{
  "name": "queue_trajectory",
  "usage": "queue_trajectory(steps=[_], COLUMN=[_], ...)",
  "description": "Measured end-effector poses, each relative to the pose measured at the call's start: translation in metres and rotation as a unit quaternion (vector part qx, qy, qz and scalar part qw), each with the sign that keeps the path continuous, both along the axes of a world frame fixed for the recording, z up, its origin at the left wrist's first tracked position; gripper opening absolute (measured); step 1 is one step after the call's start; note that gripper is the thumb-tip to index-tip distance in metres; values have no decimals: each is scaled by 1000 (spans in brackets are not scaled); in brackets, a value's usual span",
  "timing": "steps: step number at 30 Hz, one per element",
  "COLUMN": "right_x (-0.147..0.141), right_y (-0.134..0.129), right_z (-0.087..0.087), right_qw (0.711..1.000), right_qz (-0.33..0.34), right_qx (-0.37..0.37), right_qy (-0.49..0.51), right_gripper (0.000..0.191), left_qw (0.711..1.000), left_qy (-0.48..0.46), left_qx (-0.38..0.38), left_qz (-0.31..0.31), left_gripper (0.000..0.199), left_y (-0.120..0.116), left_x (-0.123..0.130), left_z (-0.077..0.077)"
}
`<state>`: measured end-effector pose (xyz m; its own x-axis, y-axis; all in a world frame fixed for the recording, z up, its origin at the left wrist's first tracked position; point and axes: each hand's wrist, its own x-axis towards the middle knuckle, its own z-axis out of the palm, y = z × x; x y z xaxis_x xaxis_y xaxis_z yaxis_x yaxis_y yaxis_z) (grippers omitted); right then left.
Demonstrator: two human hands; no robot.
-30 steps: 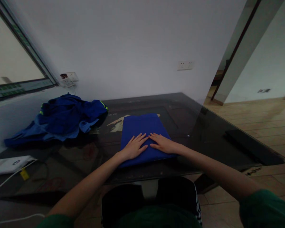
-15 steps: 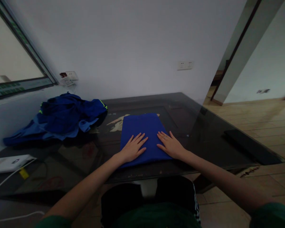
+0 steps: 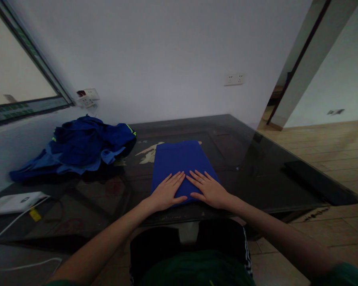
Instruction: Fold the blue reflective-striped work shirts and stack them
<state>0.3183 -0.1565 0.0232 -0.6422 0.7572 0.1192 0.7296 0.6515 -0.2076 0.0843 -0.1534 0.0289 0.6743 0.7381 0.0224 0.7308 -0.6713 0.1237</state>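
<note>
A folded blue cloth (image 3: 180, 157), flat and roughly rectangular, lies on the dark table in front of me; whether it is a garment I cannot tell. My left hand (image 3: 167, 192) rests palm down on its near left part, fingers stretched out. On the near right part lies my right hand (image 3: 210, 190), also flat, with a ring on one finger. The fingertips of both hands are close together over the middle of the cloth. Neither hand grips anything.
A heap of blue clothes (image 3: 83, 145) with yellow-green trim sits at the table's back left. Near the left edge is a white box-like device (image 3: 16, 202) with a white cable (image 3: 14, 224). A flat black object (image 3: 319, 180) lies on the right of the dark table (image 3: 250, 174).
Both hands have slid toward each other and a little nearer to me over the cloth. The camera view has shifted slightly. The clothes heap has stayed in place.
</note>
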Motion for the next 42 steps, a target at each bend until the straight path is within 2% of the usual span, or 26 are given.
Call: queue_trajectory(steps=[8,14,18,22,26,31,33,37,40,42], right_x=[6,-21,-37,-37,-36,-32,-24,0,21,34], right_y=[2,7,7,4,0,-2,0,9,15,20], right_z=[5,18,13,8,11,15,14,7,0,-6], right_qw=[1000,998,996,996,997,998,998,997,991,988], right_qz=[-10,42,69,66,59,31,12,-66,-132,-151], right_qx=[-25,-38,-53,-58,-48,-57,-60,-42,-34,-37], right_qy=[-8,20,10,0,-1,4,4,-6,-12,-3], right_gripper=[69,77,78,75,73,72,72,70,68,66], left_qw=[1000,1000,1000,1000,1000,1000,1000,994,986,982], left_qy=[13,7,15,19,18,21,13,-4,-13,-23], left_qx=[-11,-6,2,1,7,4,3,-10,-21,-22], left_qz=[11,8,18,16,4,10,28,109,163,187], left_gripper=[95,93,91,93,92,91,83,60,60,61], left_y=[-7,-5,-4,-4,-3,-4,-5,-6,-4,-1], left_x=[-17,-18,-19,-20,-20,-20,-19,-20,-26,-32], left_z=[6,2,-2,-3,-3,0,2,6,3,-1])
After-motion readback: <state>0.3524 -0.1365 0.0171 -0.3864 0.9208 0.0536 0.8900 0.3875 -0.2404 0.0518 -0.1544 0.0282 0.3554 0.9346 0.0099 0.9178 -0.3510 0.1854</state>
